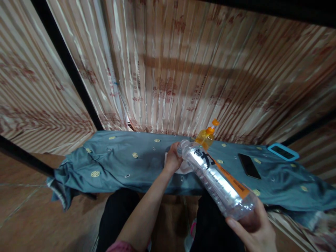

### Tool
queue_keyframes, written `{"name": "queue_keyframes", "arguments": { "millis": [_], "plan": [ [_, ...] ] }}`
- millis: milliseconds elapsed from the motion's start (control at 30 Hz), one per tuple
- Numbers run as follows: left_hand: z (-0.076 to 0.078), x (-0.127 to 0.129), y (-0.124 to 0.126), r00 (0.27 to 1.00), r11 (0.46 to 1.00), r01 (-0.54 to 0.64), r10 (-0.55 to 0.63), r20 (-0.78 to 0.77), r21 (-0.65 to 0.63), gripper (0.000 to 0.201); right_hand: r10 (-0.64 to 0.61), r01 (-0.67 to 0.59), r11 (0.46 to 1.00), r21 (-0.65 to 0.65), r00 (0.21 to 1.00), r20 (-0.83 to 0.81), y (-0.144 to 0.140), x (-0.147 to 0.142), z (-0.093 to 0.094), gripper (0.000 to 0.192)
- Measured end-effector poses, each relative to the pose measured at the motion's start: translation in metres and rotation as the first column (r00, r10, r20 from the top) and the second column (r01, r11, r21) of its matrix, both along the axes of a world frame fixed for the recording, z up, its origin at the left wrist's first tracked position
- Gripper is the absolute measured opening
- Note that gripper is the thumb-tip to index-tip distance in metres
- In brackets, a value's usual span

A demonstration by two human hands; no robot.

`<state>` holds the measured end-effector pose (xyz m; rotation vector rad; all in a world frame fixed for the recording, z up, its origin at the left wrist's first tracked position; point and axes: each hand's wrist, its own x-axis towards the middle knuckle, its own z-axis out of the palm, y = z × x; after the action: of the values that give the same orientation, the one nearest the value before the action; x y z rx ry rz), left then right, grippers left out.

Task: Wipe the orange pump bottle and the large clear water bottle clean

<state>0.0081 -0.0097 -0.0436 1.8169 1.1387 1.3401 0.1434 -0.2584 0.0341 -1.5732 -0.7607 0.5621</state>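
Observation:
A clear plastic bottle [215, 175] with a silver and orange label is held slantwise above the cloth, its neck toward the upper left. Around its base end curls my right hand [253, 227], with the thumb along the near side. My left hand [174, 157] is closed at the neck end; whether a cap is in its fingers I cannot make out. Below the bottle's neck lies a white tissue or cloth [183, 168], partly covered by the hand and bottle. Just behind the bottle stands a yellow spray bottle [205, 137] with an orange top.
Grey-blue cloth with pineapple prints [147, 164] covers a narrow table. On its right side lie a dark phone [249, 166] and a blue-framed object with a dark centre [283, 152]. Black metal poles [68, 66] and a striped curtain [168, 70] stand around the table.

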Motion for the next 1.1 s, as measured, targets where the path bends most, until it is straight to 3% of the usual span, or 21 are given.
{"name": "queue_keyframes", "arguments": {
  "millis": [533, 1100],
  "plan": [
    [0.004, -0.002, -0.004, 1.0, 1.0, -0.029, 0.029, 0.011, 0.012, 0.045, 0.082, -0.08, 0.996, 0.029, 0.994, -0.068, 0.003, 0.011, -0.013, 0.113],
    [0.001, -0.001, -0.002, 0.999, 0.999, -0.03, 0.029, 0.037, 0.035, 0.048, 0.067, -0.068, 0.998, -0.003, 0.994, -0.091, 0.002, 0.002, 0.003, 0.124]
  ]
}}
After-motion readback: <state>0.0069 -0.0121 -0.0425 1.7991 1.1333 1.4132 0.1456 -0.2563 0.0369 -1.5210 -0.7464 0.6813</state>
